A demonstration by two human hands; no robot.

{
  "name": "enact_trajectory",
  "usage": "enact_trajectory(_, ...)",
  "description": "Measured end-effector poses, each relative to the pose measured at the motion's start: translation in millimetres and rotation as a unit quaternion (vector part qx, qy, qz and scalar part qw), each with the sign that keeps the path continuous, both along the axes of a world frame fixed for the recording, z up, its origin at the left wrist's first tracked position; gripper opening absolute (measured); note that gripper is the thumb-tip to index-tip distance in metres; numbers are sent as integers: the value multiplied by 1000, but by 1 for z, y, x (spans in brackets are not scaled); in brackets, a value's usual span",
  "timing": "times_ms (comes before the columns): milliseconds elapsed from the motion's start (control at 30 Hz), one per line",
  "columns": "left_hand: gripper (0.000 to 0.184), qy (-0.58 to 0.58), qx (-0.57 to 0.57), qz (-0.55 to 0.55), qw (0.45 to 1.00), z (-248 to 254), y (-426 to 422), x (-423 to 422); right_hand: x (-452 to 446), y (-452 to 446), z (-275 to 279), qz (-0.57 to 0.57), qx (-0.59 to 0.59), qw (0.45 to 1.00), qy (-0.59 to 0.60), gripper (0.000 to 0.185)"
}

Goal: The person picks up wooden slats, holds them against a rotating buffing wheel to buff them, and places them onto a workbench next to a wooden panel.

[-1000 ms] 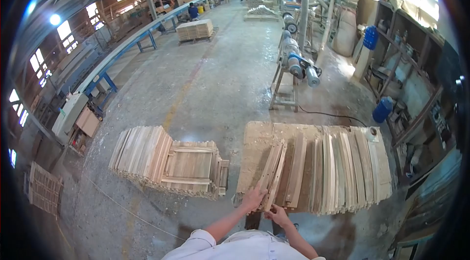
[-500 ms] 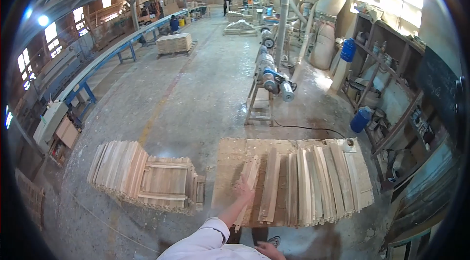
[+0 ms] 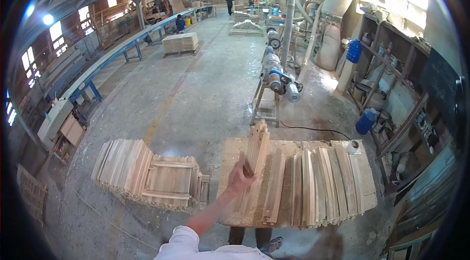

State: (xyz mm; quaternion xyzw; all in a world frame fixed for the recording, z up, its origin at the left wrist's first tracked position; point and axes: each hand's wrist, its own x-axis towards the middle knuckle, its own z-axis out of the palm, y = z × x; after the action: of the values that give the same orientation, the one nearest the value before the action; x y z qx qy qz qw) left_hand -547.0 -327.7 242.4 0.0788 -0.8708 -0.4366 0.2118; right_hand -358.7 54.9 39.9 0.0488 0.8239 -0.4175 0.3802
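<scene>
My left hand (image 3: 240,177) reaches over the left part of the worktable (image 3: 229,154). Its fingers and thumb are closed round the side of a few wooden strips (image 3: 257,147). The far ends of these strips are tilted up off the board. Right beside them lies a row of more wooden strips (image 3: 323,186), placed side by side lengthwise and covering most of the board. My right hand is out of view.
A stack of strips and slatted wooden pieces (image 3: 169,181) stands on the floor at left. Beyond the table is a sanding machine on a stand (image 3: 276,79), with a cable on the floor. Shelving (image 3: 391,74) lines the right. Two co-workers are far off.
My left hand has taken hold of the strips it was resting on, and their far ends have risen and moved forward. My right hand has left the view at the bottom.
</scene>
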Motion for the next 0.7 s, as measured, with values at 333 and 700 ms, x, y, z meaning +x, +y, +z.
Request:
enact_trajectory(333, 112, 158, 37, 69, 984, 8, -6, 37, 9, -27, -3, 17, -31, 999, 12, 46)
enact_trajectory(700, 91, 151, 93, 72, 982, -26, -15, 46, 36, -22, -2, -46, -33, 998, 13, 47)
